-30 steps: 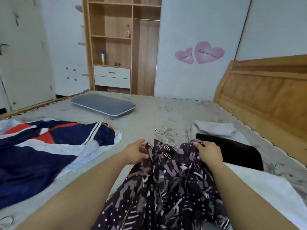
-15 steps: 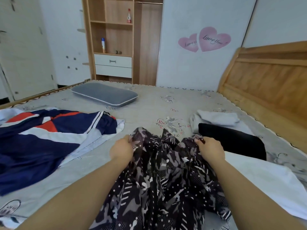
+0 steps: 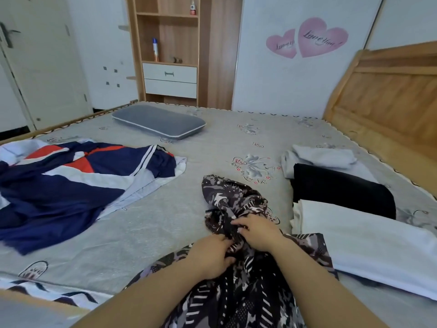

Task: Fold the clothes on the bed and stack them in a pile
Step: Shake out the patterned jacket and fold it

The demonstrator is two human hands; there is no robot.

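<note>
Bedroom, grey printed mattress (image 3: 165,218) fills most of the view. Dark patterned garment (image 3: 238,209) lies bunched at the near centre, lower part running out of frame under the forearms. Left hand (image 3: 210,254) and right hand (image 3: 257,233) sit close together on it, fingers curled and pinching the fabric; fingertips partly buried in folds, so exact grip points are hard to see. Just right: white folded cloth (image 3: 369,247), cut off at the frame edge, then a black folded item (image 3: 340,188) and a light grey one (image 3: 319,157) behind it. Left: navy, white and red jacket (image 3: 59,181) spread out unfolded. Far side: grey pillow (image 3: 158,123), wooden headboard (image 3: 390,95), shelf unit (image 3: 170,50).
</note>
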